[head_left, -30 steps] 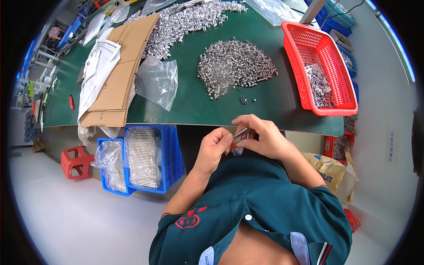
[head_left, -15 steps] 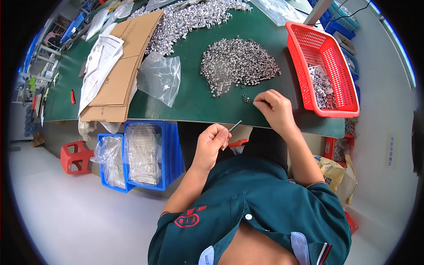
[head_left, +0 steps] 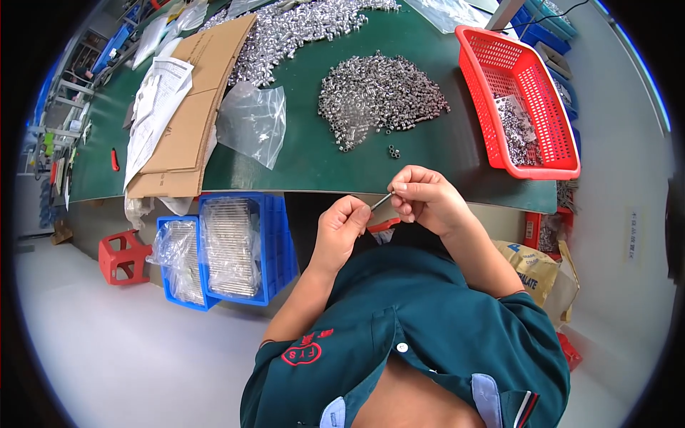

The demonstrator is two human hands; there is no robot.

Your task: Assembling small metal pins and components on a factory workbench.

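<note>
- Thin rod: being grasped by fingers of the left hand.
- Rod tip: being pinched by fingers of the right hand.
- Metal rings: being borne by the green table, just beyond the fingers.

Green-topped table, front edge bowed by the lens. Near the middle, a heap of small metal rings lies straight on the surface; just in front of it, a little cluster of loose rings. Farther back, a broad spread of shiny silver pieces. Red basket at the right end, perforated sides. Left of the heap, a clear plastic bag, crumpled; beside it, flat cardboard reaching the front edge. Small red tool farther left. Pale floor below: red stool stands there.
</note>
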